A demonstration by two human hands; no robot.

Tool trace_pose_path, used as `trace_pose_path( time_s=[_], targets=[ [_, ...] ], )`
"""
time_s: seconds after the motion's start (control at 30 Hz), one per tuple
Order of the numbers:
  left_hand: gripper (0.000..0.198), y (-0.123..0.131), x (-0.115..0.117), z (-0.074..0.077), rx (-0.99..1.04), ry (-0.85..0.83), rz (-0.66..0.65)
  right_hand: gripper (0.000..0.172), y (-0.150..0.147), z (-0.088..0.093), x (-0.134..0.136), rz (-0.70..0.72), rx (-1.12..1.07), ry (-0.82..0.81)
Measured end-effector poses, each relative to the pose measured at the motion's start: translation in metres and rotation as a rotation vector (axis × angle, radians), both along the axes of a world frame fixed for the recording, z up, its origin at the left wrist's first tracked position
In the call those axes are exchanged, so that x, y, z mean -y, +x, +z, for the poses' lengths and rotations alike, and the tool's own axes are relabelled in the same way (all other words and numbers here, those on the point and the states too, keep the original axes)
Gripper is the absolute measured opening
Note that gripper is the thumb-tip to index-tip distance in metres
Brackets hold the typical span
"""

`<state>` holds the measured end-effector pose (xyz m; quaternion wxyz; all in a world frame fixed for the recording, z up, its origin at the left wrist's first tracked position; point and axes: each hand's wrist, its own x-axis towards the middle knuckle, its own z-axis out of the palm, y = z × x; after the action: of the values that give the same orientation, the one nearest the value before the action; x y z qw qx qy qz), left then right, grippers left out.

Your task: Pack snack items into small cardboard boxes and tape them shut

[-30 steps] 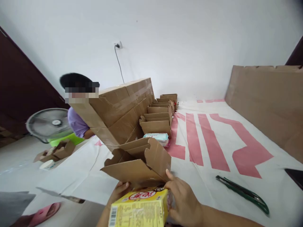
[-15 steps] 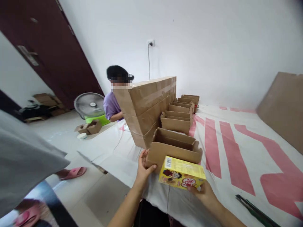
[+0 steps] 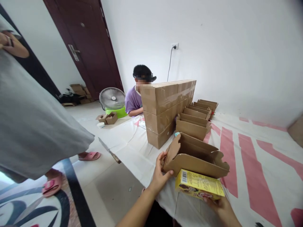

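Observation:
My left hand (image 3: 159, 176) grips the left end of an open brown cardboard box (image 3: 196, 156) that lies on the white and pink sheet (image 3: 236, 176). The box is tilted a little, its flaps up. My right hand (image 3: 219, 205) holds a yellow carton (image 3: 200, 188) from below, just in front of the box's near wall. Only the fingers of the right hand show under the carton.
A row of open brown boxes (image 3: 195, 118) runs back beside a stack of taped cartons (image 3: 165, 108). A seated person in purple (image 3: 134, 99) is behind the stack, near a fan (image 3: 112, 98). A standing person in grey (image 3: 30, 126) with pink slippers (image 3: 90, 155) fills the left.
The view has swung left. The box in my left hand has tipped up at its left end. The yellow carton has dropped lower, nearer the box's front.

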<state>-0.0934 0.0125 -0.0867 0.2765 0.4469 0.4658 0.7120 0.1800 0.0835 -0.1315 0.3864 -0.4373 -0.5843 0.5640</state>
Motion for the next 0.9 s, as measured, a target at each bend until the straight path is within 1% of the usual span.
trace_pose_path(
  time_s=[0.1, 0.17, 0.23, 0.37, 0.47, 0.57, 0.63, 0.73, 0.8, 0.9],
  targets=[
    [0.077, -0.013, -0.002, 0.000, 0.070, -0.057, 0.080, 0.051, -0.008, 0.001, 0.004, -0.041, 0.009, 0.045],
    [0.070, -0.023, -0.006, 0.004, 0.090, -0.140, 0.156, 0.054, -0.010, -0.001, 0.006, -0.076, 0.008, 0.080],
    [0.061, -0.035, -0.013, 0.009, 0.084, -0.196, 0.194, 0.056, -0.011, -0.004, 0.006, -0.079, 0.031, 0.099],
    [0.038, -0.056, -0.031, 0.016, 0.071, -0.269, 0.184, 0.061, -0.009, -0.005, 0.004, -0.024, 0.102, 0.094],
    [0.029, -0.062, -0.039, 0.015, 0.074, -0.325, 0.150, 0.064, -0.009, 0.002, 0.003, -0.030, 0.125, 0.070],
    [0.025, -0.062, -0.043, 0.011, 0.077, -0.356, 0.124, 0.059, -0.013, 0.014, 0.007, -0.017, 0.133, 0.058],
    [0.023, -0.062, -0.044, 0.010, 0.087, -0.366, 0.130, 0.057, -0.018, 0.019, 0.010, -0.013, 0.127, 0.058],
    [0.022, -0.064, -0.047, 0.010, 0.123, -0.355, 0.167, 0.057, -0.024, 0.020, 0.014, -0.037, 0.072, 0.073],
    [0.021, -0.065, -0.048, 0.011, 0.153, -0.344, 0.181, 0.058, -0.027, 0.018, 0.015, -0.027, 0.051, 0.070],
    [0.020, -0.067, -0.051, 0.015, 0.191, -0.360, 0.157, 0.057, -0.031, 0.019, 0.014, 0.012, 0.063, 0.060]
  ],
)
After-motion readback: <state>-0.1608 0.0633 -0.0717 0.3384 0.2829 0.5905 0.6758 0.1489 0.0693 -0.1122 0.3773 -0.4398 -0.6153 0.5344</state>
